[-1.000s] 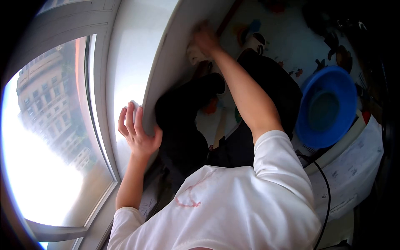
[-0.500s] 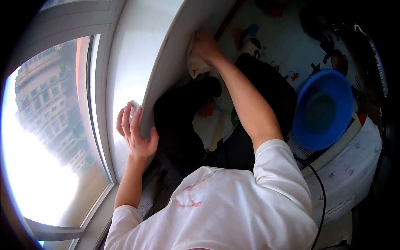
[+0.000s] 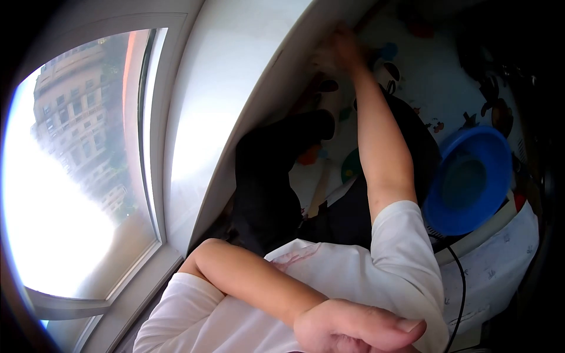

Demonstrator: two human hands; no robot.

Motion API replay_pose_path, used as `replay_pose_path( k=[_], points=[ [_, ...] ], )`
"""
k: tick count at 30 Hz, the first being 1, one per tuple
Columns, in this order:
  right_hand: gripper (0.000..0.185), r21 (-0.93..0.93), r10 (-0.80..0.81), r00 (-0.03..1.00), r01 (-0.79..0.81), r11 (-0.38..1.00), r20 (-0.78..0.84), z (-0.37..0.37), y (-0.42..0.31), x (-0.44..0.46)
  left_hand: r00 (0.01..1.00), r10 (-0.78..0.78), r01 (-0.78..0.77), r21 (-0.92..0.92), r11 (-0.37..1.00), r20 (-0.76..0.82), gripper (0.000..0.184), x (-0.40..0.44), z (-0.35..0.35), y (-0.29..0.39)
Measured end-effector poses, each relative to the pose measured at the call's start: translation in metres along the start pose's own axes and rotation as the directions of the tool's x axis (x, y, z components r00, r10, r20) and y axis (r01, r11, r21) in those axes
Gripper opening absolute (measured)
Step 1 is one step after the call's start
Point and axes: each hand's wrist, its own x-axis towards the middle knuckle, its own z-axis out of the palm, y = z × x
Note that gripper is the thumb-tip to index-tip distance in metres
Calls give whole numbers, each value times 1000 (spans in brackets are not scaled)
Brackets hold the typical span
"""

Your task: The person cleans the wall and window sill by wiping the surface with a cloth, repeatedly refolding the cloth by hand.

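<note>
My right hand [image 3: 347,52] reaches far forward, low against the panel under the window sill. It is blurred, its fingers closed on a pale cloth [image 3: 322,59] that touches the panel. My left hand [image 3: 353,326] is close to the camera, across the front of the white shirt. Its thumb points right, while its fingers are mostly hidden below the thumb and cut off by the lower edge. The white window sill [image 3: 235,70] runs along my left side, above the panel [image 3: 265,97].
A blue basin [image 3: 500,176] stands to my right, with a patterned white cloth [image 3: 494,265] below it. A black cable [image 3: 463,282] hangs nearby. My dark-trousered legs [image 3: 265,170] are bent over the patterned floor. The window [image 3: 88,176] is at far left.
My left hand has left the window sill and swung across my chest, close to the camera. My right hand and the cloth remain at the panel, now blurred. The view has shifted.
</note>
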Motion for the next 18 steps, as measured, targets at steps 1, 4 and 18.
replay_pose_path(
  k=[1, 4, 18],
  points=[
    [31, 221, 114, 993, -115, 968, 19, -7, -14, -8, 1000, -3, 3, -30, 1000, 10, 62, -1, -1, -1],
    [35, 178, -22, 999, 28, 984, -36, 0, -18, -27, 1000, -10, 12, -90, 996, 25, 62, -2, -3, -2],
    [51, 62, -80, 996, 82, 995, -35, 6, -11, -35, 981, -187, 188, -20, 982, 48, 63, -18, -12, 20]
  ],
)
